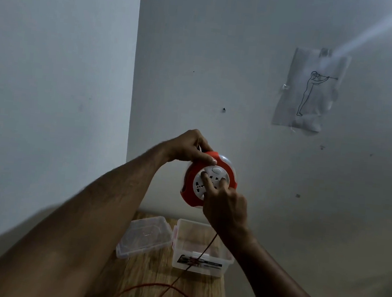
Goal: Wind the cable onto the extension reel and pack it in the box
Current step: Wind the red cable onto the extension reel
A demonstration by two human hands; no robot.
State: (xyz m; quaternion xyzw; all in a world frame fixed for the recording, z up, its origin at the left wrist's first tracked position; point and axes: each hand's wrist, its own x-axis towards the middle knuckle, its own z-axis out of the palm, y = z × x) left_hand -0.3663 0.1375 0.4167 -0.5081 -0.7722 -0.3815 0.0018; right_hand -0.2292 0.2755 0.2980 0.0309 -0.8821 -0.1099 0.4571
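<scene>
I hold a round red extension reel (pixel 193 172) with a white socket face up in front of the wall, above the table. My left hand (pixel 190 147) grips its top rim. My right hand (pixel 223 200) has its fingers pressed on the white socket disc. A thin red cable (pixel 202 254) hangs from the reel down across the open clear plastic box (pixel 200 268) and lies in loose loops on the table near its front edge.
The clear lid (pixel 144 236) lies to the left of the box on the narrow wooden table (pixel 151 277). White walls meet in a corner behind. A paper sheet with a line drawing (pixel 311 93) is taped to the right wall.
</scene>
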